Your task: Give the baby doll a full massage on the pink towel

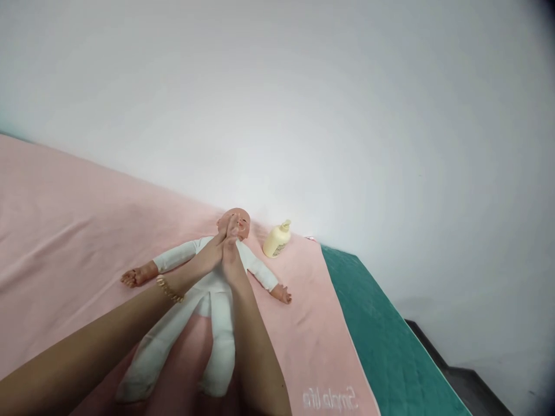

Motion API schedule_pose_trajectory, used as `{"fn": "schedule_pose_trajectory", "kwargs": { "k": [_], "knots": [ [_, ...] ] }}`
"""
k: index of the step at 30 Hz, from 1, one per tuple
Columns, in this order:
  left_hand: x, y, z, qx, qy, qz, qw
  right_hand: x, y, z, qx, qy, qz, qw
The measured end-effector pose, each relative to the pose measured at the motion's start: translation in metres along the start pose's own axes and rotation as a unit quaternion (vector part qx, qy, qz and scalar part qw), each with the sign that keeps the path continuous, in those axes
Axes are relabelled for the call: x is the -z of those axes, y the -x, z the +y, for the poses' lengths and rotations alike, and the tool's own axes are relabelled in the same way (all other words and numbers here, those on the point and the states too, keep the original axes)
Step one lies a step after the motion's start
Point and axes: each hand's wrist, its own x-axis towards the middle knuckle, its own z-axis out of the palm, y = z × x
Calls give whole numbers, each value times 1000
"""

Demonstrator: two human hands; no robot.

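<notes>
My left hand (218, 244) and my right hand (230, 249) are pressed together palm to palm, with their fingers stretched out. They are over the chest of a baby doll (222, 329), and the fingertips overlap its head in the view. The doll lies on its back in a white cloth body, arms spread to both sides. A beaded bracelet (169, 289) circles my left wrist. Whether anything lies between my palms is hidden. A pale yellow pump bottle (277, 241) stands to the right of the doll's head, apart from my hands.
Beneath the doll spreads a pink towel (312, 335) with mirrored-looking lettering near the lower edge. A green surface (381, 323) shows along its right side. A plain white wall (277, 104) rises behind. Dark ledge-like shapes (468, 381) are at the lower right.
</notes>
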Motion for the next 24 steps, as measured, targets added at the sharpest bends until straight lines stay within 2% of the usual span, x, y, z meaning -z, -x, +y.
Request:
{"fn": "schedule_pose_trajectory", "kwargs": {
  "k": [3, 6, 9, 11, 13, 16, 20, 22, 24],
  "knots": [
    [39, -6, -5, 23, 12, -38, 999, 24, 9, -4, 57, -17, -58, 997],
    [67, -12, -16, 59, 22, 33, 997, 43, 18, -8, 18, 12, -162, 987],
    [78, -14, -32, 80, 27, 102, 991, 47, 26, -10, -14, 74, -280, 957],
    [78, -11, -42, 99, 32, 121, 987, 42, 29, -10, -16, 114, -325, 939],
    [75, -7, -50, 116, 35, 123, 985, 33, 29, -6, -21, 140, -323, 936],
    [68, -2, -56, 133, 23, 102, 986, 24, 23, 5, -46, 164, -260, 950],
    [65, 3, -63, 144, -45, 72, 986, 30, 16, 21, -99, 171, -218, 956],
    [66, 5, -65, 122, -77, 70, 987, 39, 15, 29, -149, 165, -213, 952],
    [67, 7, -62, 52, -79, 39, 995, 50, 16, 35, -193, 157, -213, 945]
  ]
}}
